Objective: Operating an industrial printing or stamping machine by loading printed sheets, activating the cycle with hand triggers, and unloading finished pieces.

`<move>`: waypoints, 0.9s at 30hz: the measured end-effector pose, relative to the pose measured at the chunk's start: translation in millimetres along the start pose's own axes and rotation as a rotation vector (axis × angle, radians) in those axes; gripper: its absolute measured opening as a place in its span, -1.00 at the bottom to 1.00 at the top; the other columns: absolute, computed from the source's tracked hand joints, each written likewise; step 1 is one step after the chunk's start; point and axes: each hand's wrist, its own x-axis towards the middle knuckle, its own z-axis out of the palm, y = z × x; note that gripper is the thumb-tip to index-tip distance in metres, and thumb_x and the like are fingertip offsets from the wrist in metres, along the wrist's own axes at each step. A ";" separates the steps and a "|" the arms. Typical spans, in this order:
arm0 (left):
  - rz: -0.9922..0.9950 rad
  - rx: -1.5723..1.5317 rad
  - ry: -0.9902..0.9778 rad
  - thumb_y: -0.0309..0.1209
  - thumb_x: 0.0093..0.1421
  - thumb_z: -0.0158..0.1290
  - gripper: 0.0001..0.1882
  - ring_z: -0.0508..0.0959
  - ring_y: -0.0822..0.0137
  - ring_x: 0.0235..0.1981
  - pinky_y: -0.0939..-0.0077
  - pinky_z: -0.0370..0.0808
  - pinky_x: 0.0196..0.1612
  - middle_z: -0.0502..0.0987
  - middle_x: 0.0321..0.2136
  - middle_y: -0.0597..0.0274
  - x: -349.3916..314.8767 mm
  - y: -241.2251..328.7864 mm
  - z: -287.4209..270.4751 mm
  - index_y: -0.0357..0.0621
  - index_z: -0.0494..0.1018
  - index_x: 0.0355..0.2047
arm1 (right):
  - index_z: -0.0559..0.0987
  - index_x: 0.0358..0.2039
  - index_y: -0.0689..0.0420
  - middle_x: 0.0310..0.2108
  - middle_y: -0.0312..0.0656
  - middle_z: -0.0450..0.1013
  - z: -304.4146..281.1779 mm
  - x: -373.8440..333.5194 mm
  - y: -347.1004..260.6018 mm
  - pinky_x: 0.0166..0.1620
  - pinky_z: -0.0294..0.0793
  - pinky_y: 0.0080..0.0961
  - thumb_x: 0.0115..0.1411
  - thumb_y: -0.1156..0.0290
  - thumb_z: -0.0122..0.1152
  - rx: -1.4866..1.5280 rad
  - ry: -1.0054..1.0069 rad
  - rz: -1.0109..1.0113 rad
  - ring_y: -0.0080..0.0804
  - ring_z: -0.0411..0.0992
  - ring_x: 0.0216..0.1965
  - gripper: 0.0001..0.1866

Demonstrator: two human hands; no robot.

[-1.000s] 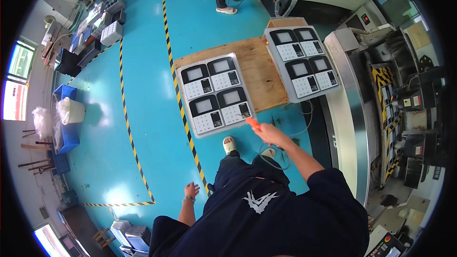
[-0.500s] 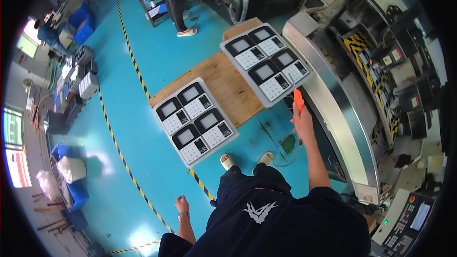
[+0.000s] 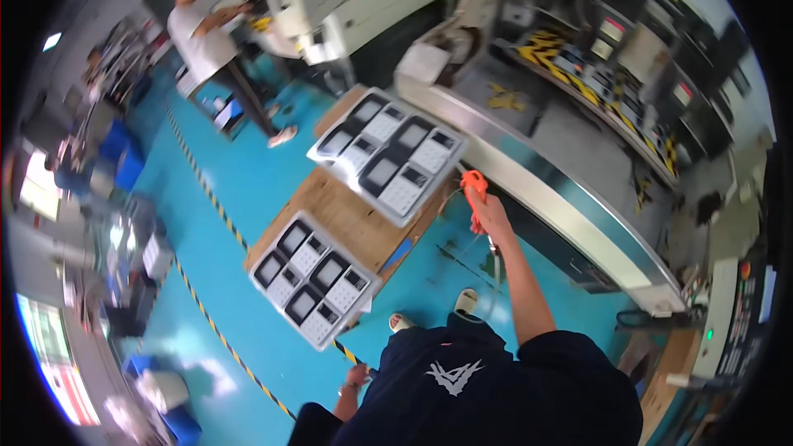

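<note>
My right hand (image 3: 487, 213) is wrapped round an orange air blow gun (image 3: 474, 184), whose hose hangs below the grip. Its nozzle end is by the right edge of the far stack of panels (image 3: 402, 155), each with black-framed windows and white keypads; whether it touches cannot be told. A second stack of similar panels (image 3: 312, 281) lies nearer, on the left end of the wooden board (image 3: 339, 202). My left hand (image 3: 358, 375) is low beside my body, apart from the panels, its fingers blurred.
A large machine (image 3: 545, 169) with a long metal front edge runs along the right, its control panel (image 3: 739, 322) at lower right. Another person (image 3: 206, 41) stands at a machine at the back left. Blue bins (image 3: 120, 157) and striped floor tape (image 3: 202, 169) lie left.
The view has turned, bringing the other person's upper body into sight. My right hand with the blow gun has shifted left in the picture, and my left hand is closer to my body.
</note>
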 end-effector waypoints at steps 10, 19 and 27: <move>-0.422 -0.787 0.077 -0.27 0.25 0.12 -0.76 0.65 -0.06 -0.37 0.09 0.59 -0.31 0.66 -0.33 -0.03 33.8 110.0 -61.0 -0.09 0.57 -0.14 | 0.64 -0.20 0.25 -0.28 0.05 0.52 -352.8 -85.4 160.3 -0.26 0.56 -0.06 0.37 -0.04 0.18 -0.325 1.218 0.071 -0.06 0.58 -0.31 -0.49; -0.215 -0.477 -0.134 -0.31 0.25 0.08 -0.82 0.64 -0.09 -0.36 0.06 0.58 -0.31 0.64 -0.36 -0.05 165.2 192.0 -119.6 -0.10 0.55 -0.22 | 0.26 0.36 0.24 0.33 0.34 0.15 -371.2 -112.5 279.4 0.34 0.24 0.07 0.25 0.19 0.33 -0.843 1.638 0.048 0.37 0.16 0.32 -0.23; 0.069 -0.264 -0.275 -0.34 0.24 0.04 -0.86 0.62 -0.12 -0.36 0.04 0.56 -0.31 0.63 -0.39 -0.07 253.8 249.2 -163.3 -0.10 0.54 -0.29 | 0.61 -0.31 0.09 -0.30 0.06 0.54 -103.4 -228.9 485.3 -0.11 0.53 0.06 0.05 0.40 0.15 -0.385 0.611 0.493 0.15 0.51 -0.17 -0.82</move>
